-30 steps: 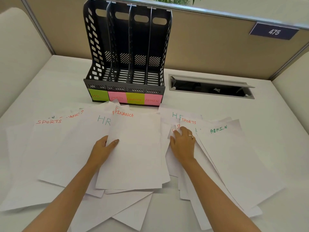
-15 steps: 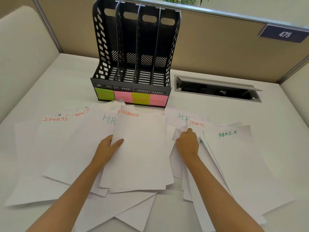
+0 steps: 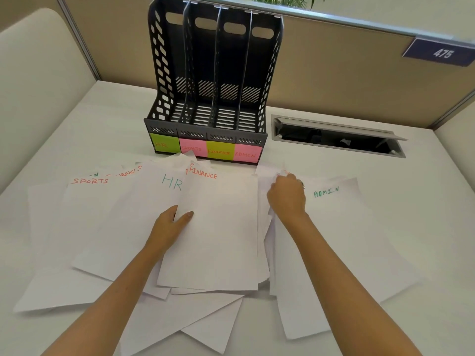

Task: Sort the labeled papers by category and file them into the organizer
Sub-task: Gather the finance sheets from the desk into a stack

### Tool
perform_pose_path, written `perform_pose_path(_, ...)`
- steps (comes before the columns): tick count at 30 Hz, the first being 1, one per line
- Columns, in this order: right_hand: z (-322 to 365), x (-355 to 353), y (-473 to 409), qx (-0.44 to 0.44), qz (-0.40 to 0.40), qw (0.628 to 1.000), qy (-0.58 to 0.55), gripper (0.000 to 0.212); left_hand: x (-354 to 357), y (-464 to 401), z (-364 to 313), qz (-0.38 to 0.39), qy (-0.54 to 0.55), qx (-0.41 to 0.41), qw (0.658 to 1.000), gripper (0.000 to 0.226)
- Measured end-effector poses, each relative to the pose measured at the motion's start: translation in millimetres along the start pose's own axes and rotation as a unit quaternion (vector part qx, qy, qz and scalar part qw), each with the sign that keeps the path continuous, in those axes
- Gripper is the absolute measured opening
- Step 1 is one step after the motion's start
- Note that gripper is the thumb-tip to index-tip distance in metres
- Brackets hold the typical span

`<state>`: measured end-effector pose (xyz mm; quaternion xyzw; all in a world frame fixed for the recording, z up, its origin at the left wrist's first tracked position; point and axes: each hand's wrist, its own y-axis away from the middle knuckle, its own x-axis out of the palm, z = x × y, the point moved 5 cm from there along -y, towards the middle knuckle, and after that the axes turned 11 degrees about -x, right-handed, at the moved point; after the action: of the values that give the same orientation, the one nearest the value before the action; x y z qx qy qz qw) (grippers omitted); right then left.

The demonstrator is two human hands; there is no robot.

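Left hand [image 3: 171, 227] pinches the FINANCE sheet [image 3: 218, 227] (thumb on top); right hand [image 3: 286, 195] clenches sheet tops beside the ADMIN sheet [image 3: 341, 227].

We sat at a white desk [image 3: 424, 201] boxed in by tan partitions [image 3: 347, 80] with metal trim. A dark sign [image 3: 440, 53] read 475. A cable hatch [image 3: 336, 136] stood open in the desktop. Green leaves [image 3: 282, 0] showed above the partition, in soft light.
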<state>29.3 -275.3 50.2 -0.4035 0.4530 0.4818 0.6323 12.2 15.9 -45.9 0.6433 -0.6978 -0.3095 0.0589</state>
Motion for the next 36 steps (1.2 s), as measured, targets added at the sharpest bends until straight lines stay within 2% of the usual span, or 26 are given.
perform_pose_path(3,32.4,-1.9,-8.7,-0.011,0.023,0.998,-0.053,0.016,-0.8,4.7,-3.2,-0.013,0.014,0.019,1.000,0.046)
perform_pose_path(6,53.2,7.6,-8.8,0.007,0.043,0.989,-0.138,0.011,1.5,11.9,-11.4,-0.016,0.031,0.081,0.996,0.065)
perform_pose_path(9,60.7,24.0,0.5,0.022,0.055,0.975,-0.213,0.011,4.6,8.9,-18.0,-0.001,-0.015,0.124,0.992,0.047)
perform_pose_path(11,67.0,35.5,9.2,0.012,0.064,0.964,-0.258,0.010,6.7,3.7,-18.4,0.023,-0.026,0.109,0.993,0.030)
perform_pose_path(13,72.8,46.1,18.5,-0.002,0.070,0.954,-0.290,0.012,10.7,-0.4,-18.5,0.059,-0.011,0.062,0.996,0.023)
perform_pose_path(15,75.5,56.7,25.7,-0.015,0.075,0.950,-0.304,0.014,16.6,-3.7,-23.2,0.085,0.011,0.014,0.996,0.030)
perform_pose_path(19,77.2,74.8,36.3,-0.037,0.093,0.945,-0.312,0.010,27.2,-14.5,-38.3,0.089,-0.002,-0.054,0.995,0.046)
perform_pose_path(22,78.9,82.6,41.8,-0.058,0.125,0.935,-0.328,0.021,34.5,-21.6,-47.8,0.086,-0.038,-0.042,0.995,0.048)
perform_pose_path(25,77.2,80.2,41.4,-0.066,0.098,0.934,-0.338,0.023,34.3,-28.1,-49.5,0.039,-0.064,-0.021,0.997,0.030)
perform_pose_path(27,72.8,72.9,37.9,-0.086,0.030,0.945,-0.315,0.022,33.7,-30.0,-48.5,0.024,-0.066,-0.028,0.997,0.027)
perform_pose_path(29,73.5,67.4,35.7,-0.156,-0.013,0.958,-0.239,0.025,33.8,-31.1,-46.4,0.027,-0.061,-0.030,0.997,0.027)
perform_pose_path(32,79.5,75.5,37.7,-0.251,0.034,0.965,-0.068,0.026,32.3,-31.8,-42.2,0.035,-0.055,-0.026,0.998,0.027)
perform_pose_path(36,69.9,79.6,38.0,-0.233,0.020,0.971,0.049,0.029,31.6,-33.4,-39.3,0.034,-0.041,-0.033,0.998,0.026)
